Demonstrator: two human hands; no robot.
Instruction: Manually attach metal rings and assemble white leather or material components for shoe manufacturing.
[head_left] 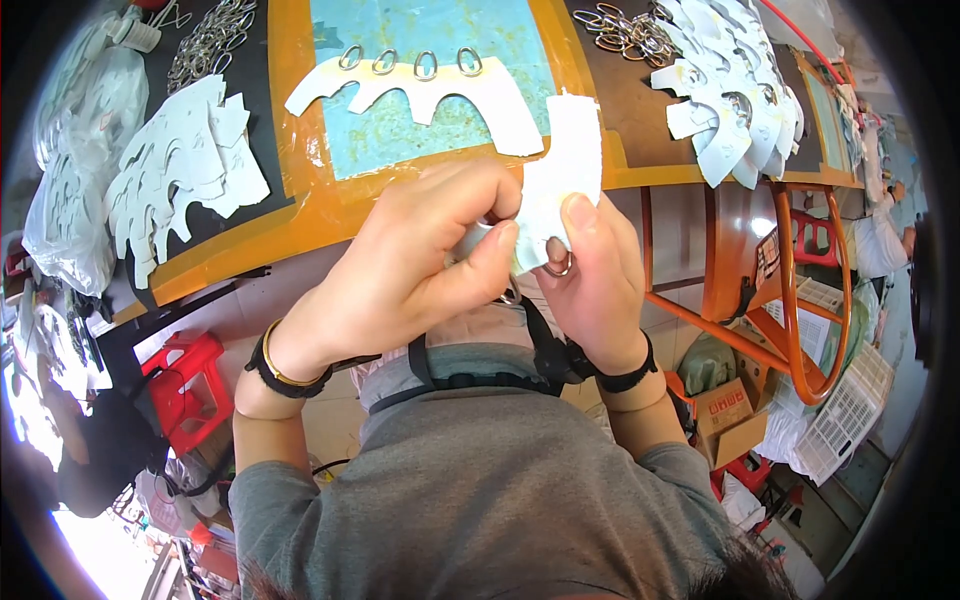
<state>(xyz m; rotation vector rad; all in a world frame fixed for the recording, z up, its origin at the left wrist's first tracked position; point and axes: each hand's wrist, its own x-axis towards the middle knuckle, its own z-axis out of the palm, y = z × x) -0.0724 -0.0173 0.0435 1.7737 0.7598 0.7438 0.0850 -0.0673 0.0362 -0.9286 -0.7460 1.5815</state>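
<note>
A white scalloped cut piece (pixel 572 150) is held up in front of my body, between both hands at the table's near edge. My left hand (pixel 410 260) pinches its lower left side, with thumb and forefinger closed together. My right hand (pixel 598 285) grips it from the right, the thumb pressed on its face. A metal ring (pixel 557 268) shows below the right thumb; part of it is hidden by the fingers. Beyond my hands, a similar white piece (pixel 432 85) lies flat, with several oval metal rings (pixel 425 66) standing along its far edge.
A stack of white pieces (pixel 190 165) and a heap of metal rings (pixel 212 45) are at the left, beside clear plastic bags (pixel 85 150). More rings (pixel 625 35) and ringed pieces (pixel 740 100) lie right. An orange chair frame (pixel 800 300) and red stool (pixel 190 390) flank me.
</note>
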